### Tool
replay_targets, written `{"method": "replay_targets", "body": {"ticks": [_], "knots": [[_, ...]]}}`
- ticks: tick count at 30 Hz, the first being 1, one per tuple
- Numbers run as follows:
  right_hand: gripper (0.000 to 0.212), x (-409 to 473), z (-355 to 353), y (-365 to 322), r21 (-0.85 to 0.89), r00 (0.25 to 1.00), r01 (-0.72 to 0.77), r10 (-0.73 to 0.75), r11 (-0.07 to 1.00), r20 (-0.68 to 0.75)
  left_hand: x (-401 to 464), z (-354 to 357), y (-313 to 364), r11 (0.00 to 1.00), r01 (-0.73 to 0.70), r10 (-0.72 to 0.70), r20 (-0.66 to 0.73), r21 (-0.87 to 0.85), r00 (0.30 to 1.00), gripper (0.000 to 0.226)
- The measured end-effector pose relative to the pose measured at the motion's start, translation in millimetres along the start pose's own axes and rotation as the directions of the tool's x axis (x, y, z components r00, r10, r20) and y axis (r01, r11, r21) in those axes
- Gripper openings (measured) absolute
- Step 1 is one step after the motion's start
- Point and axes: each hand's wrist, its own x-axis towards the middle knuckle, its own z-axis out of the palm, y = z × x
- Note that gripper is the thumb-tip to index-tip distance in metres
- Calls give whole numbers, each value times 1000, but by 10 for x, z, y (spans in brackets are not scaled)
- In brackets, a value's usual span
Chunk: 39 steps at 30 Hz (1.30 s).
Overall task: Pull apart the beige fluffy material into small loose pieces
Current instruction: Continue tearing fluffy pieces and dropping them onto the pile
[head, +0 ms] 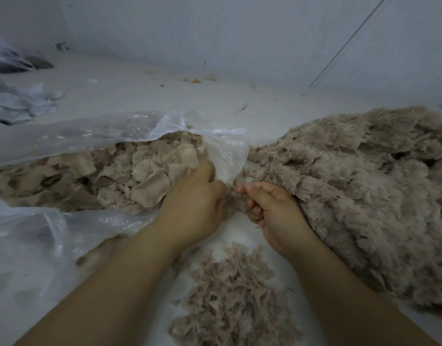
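Gripping one beige fluffy scrap (236, 196), both hands (197, 196) (272, 208) meet.

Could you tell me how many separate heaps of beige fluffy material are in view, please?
3: one in the clear plastic bag at left, one large heap at right, one small loose pile nearest the camera.

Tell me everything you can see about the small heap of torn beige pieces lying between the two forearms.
The heap of torn pieces is a loose, low mound of small ragged beige scraps, fluffy and fibrous like shredded plush. It lies on the pale surface, near the bottom of the view, below both hands. Its edges are frayed and uneven, with a few stray bits beside it. Neither hand touches it; whether the forearms brush it cannot be told.
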Motion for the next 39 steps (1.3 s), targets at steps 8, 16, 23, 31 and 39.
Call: {"method": "replay_targets", "body": {"ticks": [8,16,23,31,39], "knots": [[35,7,-7,5,-21,1000,9,-9,1000,-3,-19,117,132,999,42,-45,119,27,992,26],[45,1,-3,-26,-79,998,35,-31,996,57,-16,-28,259,964,96,-155,-231,-248,961,17],[41,-13,3,-26,-70,993,59,-51,996,104,-40,17,284,935,-162,108,-181,-315,977,12],[43,-4,-2,-47,26,998,18,-20,999,52,-6,-31,323,666,290,-486,-104,-688,868,18],[11,7,-37,-5,-26,997,32,-30,999,67,0,-33,302,136,422,-541,290,-896,790,12]]}}
